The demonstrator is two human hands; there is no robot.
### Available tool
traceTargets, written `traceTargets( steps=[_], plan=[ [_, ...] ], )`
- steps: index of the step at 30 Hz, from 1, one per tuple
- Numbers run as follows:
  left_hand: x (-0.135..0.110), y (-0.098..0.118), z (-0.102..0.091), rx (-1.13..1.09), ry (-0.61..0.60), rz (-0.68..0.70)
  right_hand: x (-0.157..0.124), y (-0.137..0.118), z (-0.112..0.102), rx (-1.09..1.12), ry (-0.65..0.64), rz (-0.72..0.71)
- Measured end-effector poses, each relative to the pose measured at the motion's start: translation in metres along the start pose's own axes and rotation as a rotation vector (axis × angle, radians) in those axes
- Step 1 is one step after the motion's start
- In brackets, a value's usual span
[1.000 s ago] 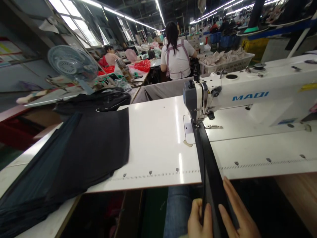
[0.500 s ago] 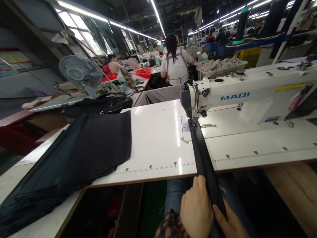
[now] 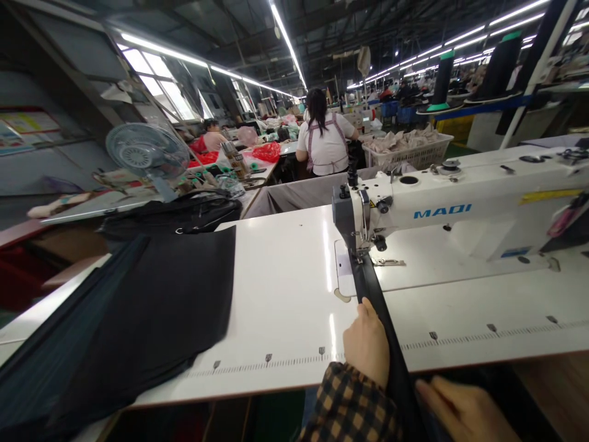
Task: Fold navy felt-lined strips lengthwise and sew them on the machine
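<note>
A long black fabric strip (image 3: 378,294), folded lengthwise, runs from under the presser foot of a white sewing machine (image 3: 442,212) toward me and over the table edge. My left hand (image 3: 368,344), in a checked sleeve, is closed on the strip's left edge, a short way in front of the needle area. Low in the view, my right hand (image 3: 464,405) is beside the strip's right edge, beyond the table front. Its fingers are blurred, and whether they grip the strip cannot be made out.
Black fabric pieces (image 3: 179,294) lie stacked on the table's left (image 3: 276,276). A fan (image 3: 142,150) stands behind them. Ahead, a person in a white shirt (image 3: 326,141) sits with their back to me, near a basket of beige cloth (image 3: 414,150). Thread cones (image 3: 442,80) stand at the right.
My left hand has moved forward along the strip, from the table's front edge toward the presser foot. My right hand has shifted right, and its thumb no longer lies over the strip. The view has tilted up.
</note>
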State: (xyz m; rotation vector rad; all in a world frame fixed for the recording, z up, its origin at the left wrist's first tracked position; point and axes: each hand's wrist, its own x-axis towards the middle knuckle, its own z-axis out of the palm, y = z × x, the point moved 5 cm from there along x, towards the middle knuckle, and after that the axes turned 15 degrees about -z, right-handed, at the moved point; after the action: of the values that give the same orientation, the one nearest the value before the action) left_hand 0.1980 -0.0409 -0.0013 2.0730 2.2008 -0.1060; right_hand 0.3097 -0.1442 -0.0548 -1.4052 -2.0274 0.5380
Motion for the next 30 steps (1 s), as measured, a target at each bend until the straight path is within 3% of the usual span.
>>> traceTargets(
  steps=[3, 7, 11, 15, 20, 22, 24, 27, 30],
  plan=[
    [0.002, -0.004, 0.001, -0.042, 0.084, 0.016, 0.055, 0.015, -0.029, -0.233, 0.082, -0.194],
    [0.014, -0.006, 0.008, -0.079, 0.093, -0.02, 0.101, 0.016, -0.019, -0.47, -0.031, -0.465],
    [0.015, -0.007, 0.007, -0.183, 0.02, 0.014, 0.106, 0.015, -0.01, -0.506, -0.096, -0.503],
    [-0.018, -0.03, 0.006, -0.563, -0.092, 0.021, 0.089, 0.005, -0.019, -0.424, -0.028, -0.477],
    [-0.089, -0.072, 0.048, -1.006, -0.385, -0.227, 0.024, -0.019, -0.011, -0.075, 0.216, -0.272],
    [-0.112, -0.081, 0.066, -1.13, -0.481, -0.423, -0.009, -0.022, 0.002, 0.089, 0.303, -0.069],
    [-0.124, -0.08, 0.073, -1.231, -0.574, -0.524, -0.037, -0.021, 0.019, 0.309, 0.291, 0.181],
    [-0.124, -0.068, 0.062, -1.345, -0.645, -0.398, -0.06, -0.027, 0.037, 0.633, 0.128, 0.473],
    [-0.118, -0.064, 0.053, -1.351, -0.604, -0.339, -0.062, -0.039, 0.03, 0.782, 0.067, 0.561]
  ],
)
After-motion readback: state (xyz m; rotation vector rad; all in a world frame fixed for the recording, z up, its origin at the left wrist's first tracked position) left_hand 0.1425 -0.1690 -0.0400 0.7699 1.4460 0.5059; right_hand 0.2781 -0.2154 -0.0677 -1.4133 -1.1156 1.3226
